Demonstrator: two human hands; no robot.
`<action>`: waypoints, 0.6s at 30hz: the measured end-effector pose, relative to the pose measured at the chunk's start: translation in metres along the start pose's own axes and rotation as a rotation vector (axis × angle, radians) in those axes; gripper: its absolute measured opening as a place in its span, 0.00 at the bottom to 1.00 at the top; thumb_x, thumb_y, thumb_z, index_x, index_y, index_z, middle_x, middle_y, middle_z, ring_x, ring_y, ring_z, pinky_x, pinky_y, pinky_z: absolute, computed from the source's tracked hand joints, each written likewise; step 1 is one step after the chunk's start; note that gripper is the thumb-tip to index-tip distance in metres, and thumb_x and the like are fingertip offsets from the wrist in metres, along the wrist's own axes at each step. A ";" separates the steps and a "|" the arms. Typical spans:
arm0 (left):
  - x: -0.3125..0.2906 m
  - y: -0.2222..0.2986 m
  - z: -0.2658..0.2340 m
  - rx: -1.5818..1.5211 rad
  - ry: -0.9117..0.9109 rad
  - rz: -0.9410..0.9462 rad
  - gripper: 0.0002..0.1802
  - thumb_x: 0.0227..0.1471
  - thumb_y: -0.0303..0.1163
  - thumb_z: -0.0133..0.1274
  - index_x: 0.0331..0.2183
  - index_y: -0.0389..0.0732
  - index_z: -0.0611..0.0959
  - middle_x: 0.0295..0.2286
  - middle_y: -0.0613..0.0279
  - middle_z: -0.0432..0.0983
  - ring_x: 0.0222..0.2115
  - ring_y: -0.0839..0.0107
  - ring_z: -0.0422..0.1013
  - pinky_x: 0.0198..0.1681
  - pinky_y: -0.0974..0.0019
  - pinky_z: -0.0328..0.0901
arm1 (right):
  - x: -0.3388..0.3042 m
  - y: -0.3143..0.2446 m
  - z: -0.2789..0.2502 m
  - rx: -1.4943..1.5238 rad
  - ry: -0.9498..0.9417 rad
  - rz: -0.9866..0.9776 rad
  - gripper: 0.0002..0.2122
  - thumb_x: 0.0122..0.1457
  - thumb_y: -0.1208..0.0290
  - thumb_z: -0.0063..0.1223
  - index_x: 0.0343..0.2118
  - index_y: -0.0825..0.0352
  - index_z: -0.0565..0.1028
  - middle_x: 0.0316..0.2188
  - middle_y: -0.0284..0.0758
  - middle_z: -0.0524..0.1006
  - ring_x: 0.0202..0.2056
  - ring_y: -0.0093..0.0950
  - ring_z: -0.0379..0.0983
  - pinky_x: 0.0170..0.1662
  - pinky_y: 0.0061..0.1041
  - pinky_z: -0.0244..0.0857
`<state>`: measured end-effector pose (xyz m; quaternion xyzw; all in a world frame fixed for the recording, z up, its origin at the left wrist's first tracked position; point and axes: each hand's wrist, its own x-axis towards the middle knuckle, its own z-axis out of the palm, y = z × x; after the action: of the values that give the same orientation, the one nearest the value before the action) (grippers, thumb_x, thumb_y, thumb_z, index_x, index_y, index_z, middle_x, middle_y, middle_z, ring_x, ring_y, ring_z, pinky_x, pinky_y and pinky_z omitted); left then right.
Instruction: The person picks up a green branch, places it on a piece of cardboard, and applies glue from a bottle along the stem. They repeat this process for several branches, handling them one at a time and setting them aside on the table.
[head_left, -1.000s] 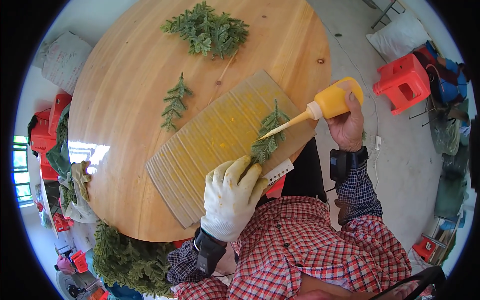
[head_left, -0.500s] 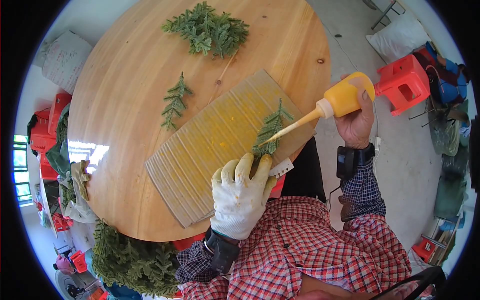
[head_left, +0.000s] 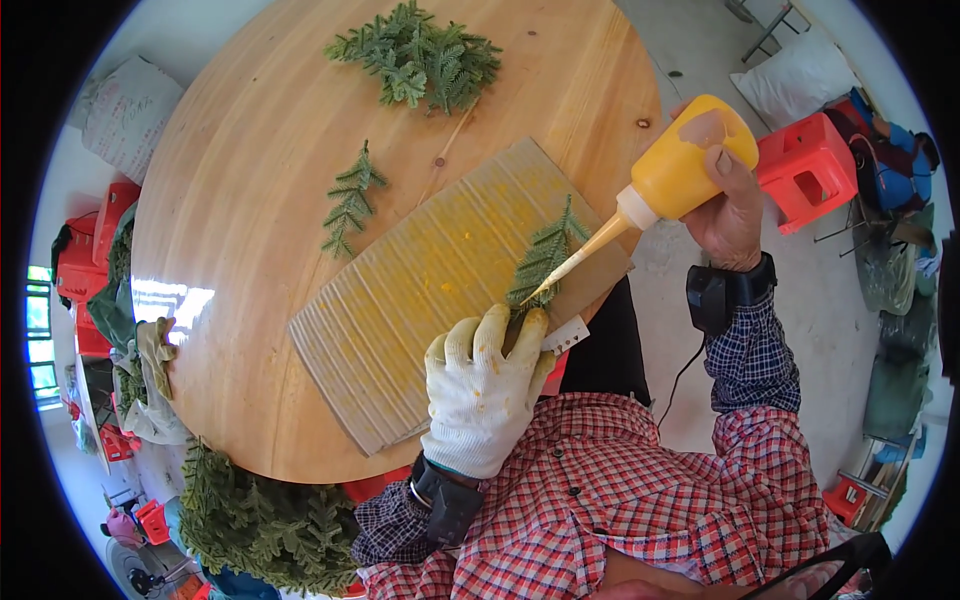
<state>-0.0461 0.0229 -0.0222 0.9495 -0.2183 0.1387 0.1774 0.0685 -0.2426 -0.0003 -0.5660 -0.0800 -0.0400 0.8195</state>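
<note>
In a white knit glove stained yellow at the fingertips, my left hand (head_left: pixel 482 390) is closed on the lower end of a green artificial fir sprig (head_left: pixel 548 250). The sprig lies over a corrugated cardboard sheet (head_left: pixel 400 290) marked with yellow smears. My bare right hand (head_left: pixel 728 215) grips a squeeze bottle (head_left: pixel 690 160) of yellow liquid, tilted with its long nozzle pointing down and left. The nozzle tip is at the sprig's lower part, just above my gloved fingers; whether it touches cannot be told.
A second sprig (head_left: pixel 351 200) lies left of the cardboard on the round wooden table (head_left: pixel 240 330). At the far side is a pile of sprigs (head_left: pixel 420 58). More greenery (head_left: pixel 270 525) fills the area below the table's near left edge. A red stool (head_left: pixel 805 172) stands on the right.
My right hand and the bottle have shifted down and slightly right, with the bottle tipped more steeply. The nozzle tip has moved slightly lower on the sprig. My left hand stays in place.
</note>
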 end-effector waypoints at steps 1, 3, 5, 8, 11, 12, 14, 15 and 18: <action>0.001 0.000 0.000 0.014 0.002 0.013 0.24 0.41 0.38 0.61 0.44 0.48 0.78 0.43 0.61 0.66 0.42 0.61 0.64 0.44 0.57 0.59 | 0.001 -0.001 -0.001 -0.003 0.000 0.000 0.27 0.54 0.62 0.56 0.52 0.71 0.61 0.42 0.40 0.72 0.43 0.32 0.74 0.47 0.34 0.70; 0.002 0.000 -0.002 0.044 0.007 0.037 0.23 0.43 0.38 0.60 0.44 0.48 0.77 0.43 0.60 0.65 0.40 0.63 0.64 0.41 0.60 0.61 | 0.005 -0.002 -0.003 -0.023 -0.044 0.041 0.27 0.54 0.63 0.55 0.53 0.71 0.62 0.43 0.39 0.72 0.44 0.32 0.73 0.47 0.34 0.70; 0.002 -0.001 -0.003 0.042 0.009 0.037 0.23 0.43 0.38 0.60 0.44 0.48 0.77 0.43 0.60 0.65 0.40 0.63 0.64 0.41 0.60 0.61 | 0.006 -0.003 -0.002 -0.035 -0.066 0.062 0.26 0.54 0.63 0.55 0.53 0.71 0.62 0.43 0.39 0.72 0.44 0.31 0.73 0.47 0.34 0.70; 0.003 -0.001 -0.002 0.041 0.008 0.036 0.23 0.42 0.38 0.60 0.44 0.48 0.78 0.43 0.61 0.65 0.40 0.63 0.64 0.41 0.60 0.61 | 0.006 0.000 0.004 -0.030 -0.058 0.080 0.26 0.54 0.64 0.55 0.53 0.71 0.62 0.44 0.40 0.71 0.45 0.32 0.72 0.48 0.34 0.70; 0.003 0.000 -0.002 0.039 0.009 0.023 0.23 0.42 0.38 0.60 0.43 0.48 0.78 0.43 0.61 0.65 0.40 0.63 0.64 0.41 0.60 0.61 | 0.008 -0.001 0.001 -0.045 -0.038 0.066 0.26 0.55 0.64 0.54 0.53 0.71 0.62 0.44 0.40 0.71 0.45 0.32 0.72 0.48 0.34 0.69; 0.003 0.000 -0.002 0.038 0.010 0.025 0.23 0.42 0.38 0.60 0.43 0.48 0.78 0.43 0.61 0.65 0.40 0.63 0.64 0.41 0.60 0.61 | 0.009 -0.001 -0.001 -0.052 -0.027 0.057 0.25 0.55 0.64 0.54 0.53 0.71 0.62 0.44 0.40 0.71 0.45 0.32 0.72 0.48 0.34 0.69; 0.003 0.000 -0.003 0.036 0.007 0.012 0.22 0.42 0.39 0.60 0.43 0.49 0.78 0.43 0.62 0.65 0.40 0.64 0.64 0.42 0.60 0.61 | 0.013 -0.001 -0.004 -0.051 -0.027 0.061 0.25 0.56 0.64 0.54 0.53 0.71 0.62 0.44 0.41 0.71 0.45 0.32 0.72 0.48 0.34 0.69; 0.003 0.000 -0.003 0.036 0.006 0.006 0.22 0.42 0.39 0.60 0.43 0.49 0.78 0.43 0.62 0.65 0.40 0.64 0.64 0.42 0.60 0.61 | 0.014 0.000 -0.005 -0.049 -0.028 0.066 0.25 0.56 0.64 0.53 0.53 0.71 0.62 0.44 0.41 0.71 0.46 0.32 0.72 0.48 0.34 0.69; 0.002 0.002 -0.002 0.018 -0.018 -0.018 0.23 0.41 0.40 0.60 0.43 0.49 0.78 0.43 0.62 0.66 0.42 0.61 0.64 0.45 0.57 0.59 | 0.018 0.001 -0.012 -0.053 -0.022 0.071 0.24 0.57 0.64 0.53 0.52 0.71 0.63 0.43 0.42 0.72 0.45 0.32 0.72 0.47 0.34 0.69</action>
<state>-0.0458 0.0218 -0.0189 0.9543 -0.2101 0.1304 0.1679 0.0877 -0.2533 -0.0021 -0.5905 -0.0680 -0.0069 0.8042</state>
